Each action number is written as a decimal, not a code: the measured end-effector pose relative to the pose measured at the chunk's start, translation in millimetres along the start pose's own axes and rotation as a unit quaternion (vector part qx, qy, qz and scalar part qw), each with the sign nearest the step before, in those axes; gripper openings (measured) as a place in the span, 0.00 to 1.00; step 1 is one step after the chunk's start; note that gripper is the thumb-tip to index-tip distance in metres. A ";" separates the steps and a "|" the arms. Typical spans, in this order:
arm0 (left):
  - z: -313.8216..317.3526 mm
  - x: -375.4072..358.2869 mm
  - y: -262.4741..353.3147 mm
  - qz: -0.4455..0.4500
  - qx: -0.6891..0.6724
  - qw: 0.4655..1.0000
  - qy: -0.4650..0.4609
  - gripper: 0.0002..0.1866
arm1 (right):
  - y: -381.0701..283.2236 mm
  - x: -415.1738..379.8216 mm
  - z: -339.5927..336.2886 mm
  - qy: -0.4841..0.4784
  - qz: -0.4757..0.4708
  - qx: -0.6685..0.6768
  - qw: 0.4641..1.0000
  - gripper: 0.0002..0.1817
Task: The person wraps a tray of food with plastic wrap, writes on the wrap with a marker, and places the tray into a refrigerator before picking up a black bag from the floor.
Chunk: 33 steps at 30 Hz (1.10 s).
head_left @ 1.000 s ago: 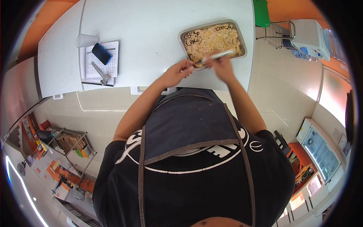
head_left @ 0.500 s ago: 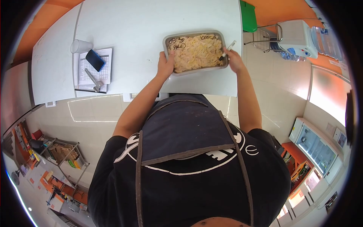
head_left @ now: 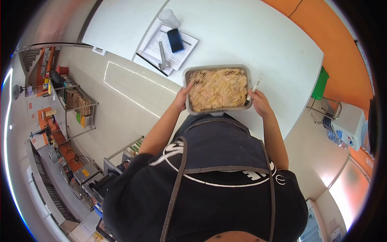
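Note:
A rectangular metal tray (head_left: 249,76) full of pale, shredded-looking food (head_left: 217,90) is held level between my hands, overlapping the front edge of the white table in this view. Dark handwriting shows across its top at both far corners. My left hand (head_left: 182,99) is closed on the left side, thumb over the rim, its other fingers hidden beneath. On the opposite side my right hand (head_left: 261,104) grips the rim and also keeps a white marker (head_left: 256,85) with a black end pinched against the tray.
On the white table (head_left: 242,32), to the left, lie printed sheets (head_left: 189,45) with a dark phone (head_left: 175,39) and a grey metal utensil (head_left: 162,54) on top. A clear cup (head_left: 168,18) is beside them. A green bin (head_left: 320,84) and a water dispenser (head_left: 350,125) stand right.
My body has turned left, so the table and its items swing across the view. The tray has come nearer to me, over the table's front edge, still in both hands with the marker.

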State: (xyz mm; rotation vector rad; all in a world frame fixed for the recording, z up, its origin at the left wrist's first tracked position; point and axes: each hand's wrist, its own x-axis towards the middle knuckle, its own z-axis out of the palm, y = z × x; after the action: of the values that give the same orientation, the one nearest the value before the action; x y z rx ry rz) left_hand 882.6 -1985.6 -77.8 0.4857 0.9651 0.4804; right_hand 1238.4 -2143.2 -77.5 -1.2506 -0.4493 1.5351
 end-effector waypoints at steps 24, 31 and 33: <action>-564.1 -256.4 50.0 0.224 -0.298 0.911 0.178 0.29 | 84.3 226.5 539.1 0.152 -0.307 -0.559 0.755 0.23; -721.8 -194.0 175.2 0.225 -0.323 0.910 0.133 0.31 | 277.7 367.9 743.2 -0.208 0.108 -0.278 0.932 0.33; -748.3 -168.9 193.4 0.243 -0.299 0.905 0.180 0.32 | 298.9 399.0 775.1 -0.205 0.234 -0.053 0.949 0.36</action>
State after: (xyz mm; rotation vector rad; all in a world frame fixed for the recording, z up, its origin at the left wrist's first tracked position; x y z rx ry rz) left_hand 125.6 -1800.7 -214.4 0.0638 0.9827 1.3096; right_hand 461.4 -1665.1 -208.0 -1.1694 -0.5308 2.2212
